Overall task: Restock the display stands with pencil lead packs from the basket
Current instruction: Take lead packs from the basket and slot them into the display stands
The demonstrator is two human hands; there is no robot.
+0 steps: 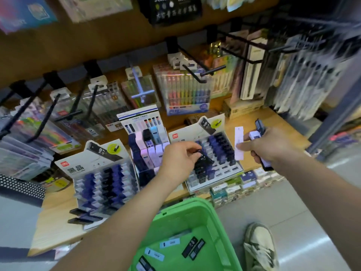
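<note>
— Where's the pack right now?
— Over the white cardboard display stand [190,132] with the stepped slots. The left hand [178,160] pinches a slim black lead pack [204,160] between thumb and curled fingers, just above the stand's middle rows.
— Is the whole thing in sight?
— No. Its upper end is tucked under the fingers, and I can't tell whether its lower end touches the slots.
— Which way does it lie?
— Long axis slanted, upper left to lower right, printed face up. The white letters on it are too smeared to read.
— And the other hand?
— The right hand [260,148], just right of the stand, is clenched round a bundle of packs [256,134], pale and dark; I can't tell how many. A white paper strip [239,142] stands by its forefinger.
— Any writing you can read?
— "HB 0.7" on the stand's header card, and also on the matching stand [88,169] to its left. In front of the stand sits a green plastic basket [197,211], cut off below, holding a black pack [192,245] marked "HB" among pale blue ones [169,243].
</note>
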